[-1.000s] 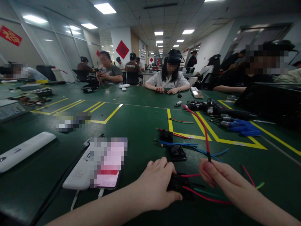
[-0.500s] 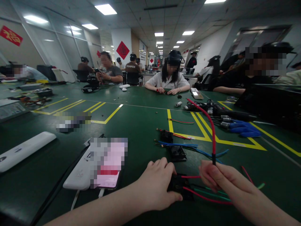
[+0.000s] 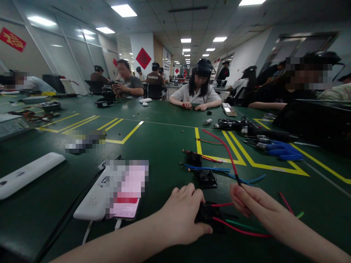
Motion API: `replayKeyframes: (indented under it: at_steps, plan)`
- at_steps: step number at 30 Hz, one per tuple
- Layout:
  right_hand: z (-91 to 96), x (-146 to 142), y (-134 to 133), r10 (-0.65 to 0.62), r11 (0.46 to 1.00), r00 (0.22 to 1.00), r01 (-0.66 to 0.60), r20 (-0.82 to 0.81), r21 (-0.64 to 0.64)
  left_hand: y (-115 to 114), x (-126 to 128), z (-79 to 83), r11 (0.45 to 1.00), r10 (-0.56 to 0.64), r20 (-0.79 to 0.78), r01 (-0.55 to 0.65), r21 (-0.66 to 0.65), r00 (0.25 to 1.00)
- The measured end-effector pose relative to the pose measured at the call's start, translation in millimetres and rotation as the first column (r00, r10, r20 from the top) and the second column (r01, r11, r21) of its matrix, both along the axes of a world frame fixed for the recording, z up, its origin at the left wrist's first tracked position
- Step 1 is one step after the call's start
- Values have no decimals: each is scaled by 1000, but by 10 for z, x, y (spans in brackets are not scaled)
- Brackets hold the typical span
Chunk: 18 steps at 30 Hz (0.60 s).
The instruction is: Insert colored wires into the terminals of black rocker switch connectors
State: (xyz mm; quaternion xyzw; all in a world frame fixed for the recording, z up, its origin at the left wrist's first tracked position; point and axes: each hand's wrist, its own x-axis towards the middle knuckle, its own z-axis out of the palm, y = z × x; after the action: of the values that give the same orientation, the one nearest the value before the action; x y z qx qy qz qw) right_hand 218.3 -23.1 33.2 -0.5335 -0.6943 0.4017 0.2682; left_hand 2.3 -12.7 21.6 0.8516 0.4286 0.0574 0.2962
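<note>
My left hand (image 3: 184, 212) lies curled over a small black switch block (image 3: 210, 216) on the green table (image 3: 161, 146), gripping it. Red and green wires (image 3: 241, 229) run out of the block to the right. My right hand (image 3: 253, 206) pinches a long red wire (image 3: 226, 149) at its black-sleeved end; the wire arcs up and away to the left. Just beyond my hands lie two more black switch parts (image 3: 206, 177) with blue wires (image 3: 211, 168) and red wires.
A phone on a white power strip (image 3: 94, 202) sits left of my hands, and a white device (image 3: 27, 173) lies farther left. Blue-handled tools (image 3: 279, 149) and black cables lie at right. Other people sit at the table's far side.
The red wire in my right hand swung from leaning left to upright, then bent down lower to the left. My left hand stayed on the block.
</note>
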Motion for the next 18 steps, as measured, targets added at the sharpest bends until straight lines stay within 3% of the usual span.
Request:
replayKeyframes:
  at_steps: [7,13,18]
  plan:
    - [44,-60,-124,-38,991,999,43,-38,128,6,5,-29,1000,3,-5,-3,20,1000]
    - [-15,12,50,31,997,997,-26,71,-69,10,-1,-9,1000,7,-14,-7,0,1000]
    - [-2,-23,64,26,998,995,-20,91,-59,-1,4,-18,1000,2,-1,-2,5,1000]
